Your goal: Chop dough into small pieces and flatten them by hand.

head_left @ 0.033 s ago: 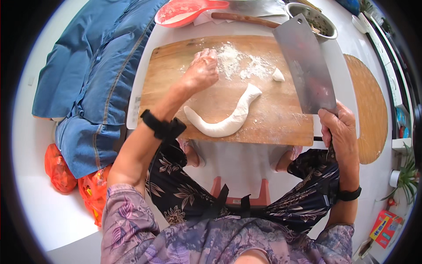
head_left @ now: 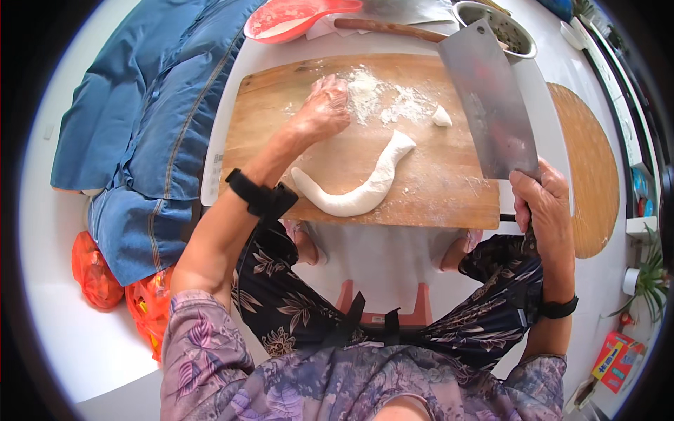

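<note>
Dough rope [head_left: 351,202] is seen on the near half of the wooden cutting board [head_left: 253,133], which is carried by the white tabletop [head_left: 551,119]; everything below is placed off that rope. Long axis: run mostly left to right, bent into a J, right end kicked up away from the body, left tip bent up less. Left hand [head_left: 326,109]: held beyond the rope, above its left half, by the loose flour [head_left: 404,105]; fingers curled together, palm hidden, so whether anything is pinched can't be told. From that hand the rope is found toward the body, with the upturned end off to the right. Right hand [head_left: 547,200]: placed well right of the rope, clamped on the cleaver [head_left: 495,105] handle. Blade is angled away from the body and leftward, broad face shown, left edge set to the right of the rope's upturned end with a gap between; whether the board is touched by the blade can't be judged. Small dough piece [head_left: 441,118] is left in that gap, slightly beyond the upturned end, apart from both. Nearer bare hand: left. Rope is touched by neither hand. Rolling pin [head_left: 390,29] is parked well beyond the rope.
</note>
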`<state>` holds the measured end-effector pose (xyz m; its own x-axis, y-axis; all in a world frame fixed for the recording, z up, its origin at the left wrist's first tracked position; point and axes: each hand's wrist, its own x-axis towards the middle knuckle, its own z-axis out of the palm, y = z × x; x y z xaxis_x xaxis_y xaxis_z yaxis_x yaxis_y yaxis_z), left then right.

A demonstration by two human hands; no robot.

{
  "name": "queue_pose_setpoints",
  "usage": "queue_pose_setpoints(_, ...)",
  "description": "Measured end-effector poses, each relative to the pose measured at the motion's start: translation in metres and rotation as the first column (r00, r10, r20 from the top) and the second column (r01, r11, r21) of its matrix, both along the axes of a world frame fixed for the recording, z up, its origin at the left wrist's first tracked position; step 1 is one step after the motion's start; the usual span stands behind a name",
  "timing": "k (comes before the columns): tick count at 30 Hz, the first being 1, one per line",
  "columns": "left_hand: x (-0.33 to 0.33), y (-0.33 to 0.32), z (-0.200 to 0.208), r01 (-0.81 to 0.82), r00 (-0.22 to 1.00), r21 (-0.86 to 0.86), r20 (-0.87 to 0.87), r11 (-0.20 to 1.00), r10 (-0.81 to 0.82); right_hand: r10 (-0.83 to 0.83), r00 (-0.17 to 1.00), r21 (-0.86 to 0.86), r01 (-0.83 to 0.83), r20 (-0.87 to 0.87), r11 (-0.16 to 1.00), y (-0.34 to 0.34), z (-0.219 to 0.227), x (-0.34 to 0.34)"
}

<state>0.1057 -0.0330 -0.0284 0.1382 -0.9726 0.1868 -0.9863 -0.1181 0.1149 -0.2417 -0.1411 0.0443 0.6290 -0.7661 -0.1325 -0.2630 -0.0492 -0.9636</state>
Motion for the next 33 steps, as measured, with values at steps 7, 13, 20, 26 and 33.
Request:
queue_pose_setpoints(7, -0.073, -0.019, 0.032, 0.108, 0.758, -0.014, -0.645, 0.994, -0.092, -0.035, 0.999, 0.003, 0.035, -0.031, 0.999, -0.004, -0.002, -0.024)
queue_pose_setpoints(13, -0.077, -0.025, 0.029, 0.064, 0.884, 0.076, -0.467, 0.995, -0.022, -0.026, 0.999, -0.013, 0.026, -0.041, 1.0, -0.001, -0.003, -0.03)
queue_pose_setpoints(20, -0.086, -0.015, 0.03, -0.02, 0.988, -0.018, -0.155, 1.0, 0.017, -0.068, 0.996, -0.055, 0.065, -0.056, 0.996, 0.003, -0.008, -0.033)
queue_pose_setpoints(26, -0.122, 0.009, 0.037, -0.122, 0.988, -0.001, -0.094, 0.993, 0.121, -0.025, 0.997, -0.053, 0.021, -0.071, 0.998, 0.004, -0.01, -0.033)
queue_pose_setpoints(33, -0.129, 0.021, 0.007, -0.2, 0.952, -0.165, -0.264, 0.966, 0.152, 0.011, 1.0, -0.053, -0.012, -0.023, 0.999, 0.013, -0.008, -0.028)
